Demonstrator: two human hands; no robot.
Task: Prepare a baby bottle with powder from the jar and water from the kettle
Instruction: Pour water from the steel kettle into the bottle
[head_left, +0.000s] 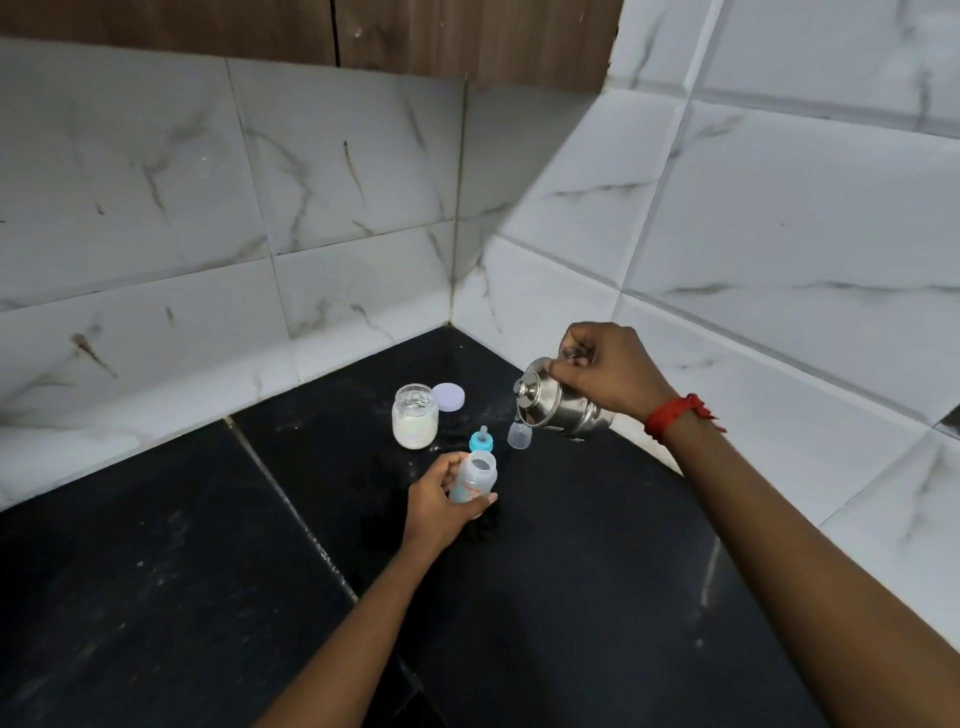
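My left hand (435, 503) grips the open baby bottle (474, 475), which stands on the black counter (156, 571) with its mouth uncovered. My right hand (605, 371) holds the small steel kettle (558, 402) by its handle, lifted and tilted left, spout down, up and to the right of the bottle. The glass jar (414, 415) of white powder stands open behind the bottle. Its pale lid (448, 397) lies beside it. The blue teat ring (481, 441) and the clear cap (519, 434) sit between jar and kettle.
Marble-look tiled walls (311, 208) meet in a corner just behind the jar and close on the right. A dark cloth (480, 525) lies under the bottle. Wooden cabinets (415, 36) run above the tiles.
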